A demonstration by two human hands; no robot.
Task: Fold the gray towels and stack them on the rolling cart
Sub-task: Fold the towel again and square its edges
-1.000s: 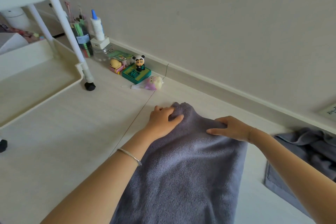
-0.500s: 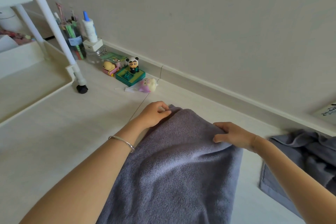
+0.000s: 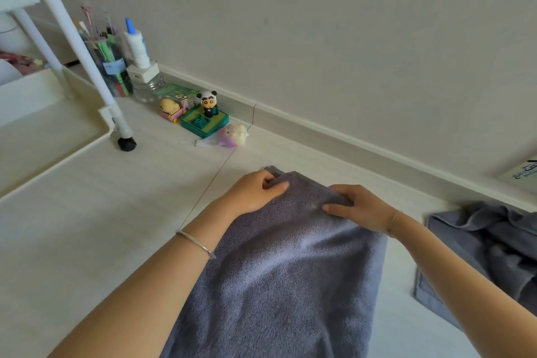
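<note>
This is a room in a home, seen from low down, close to the floor. A pale wood-look floor [image 3: 87, 227] meets a plain cream wall [image 3: 319, 23] along a light skirting board [image 3: 348, 136]. Small household clutter stands in a row against that skirting: a clear cup of pens [image 3: 109, 67], a white bottle with a blue cap [image 3: 136, 46], a glass jar [image 3: 148, 87], a panda figure [image 3: 208, 103] on a green block base [image 3: 203, 123], a yellow toy [image 3: 170, 107] and a purple-and-white toy [image 3: 234, 135]. A white rolling cart [image 3: 58, 160] stands at the left on a black caster [image 3: 127, 143]. A gray towel [image 3: 276, 285] lies spread on the floor, with a second gray towel [image 3: 494, 247] crumpled to its right.
</note>
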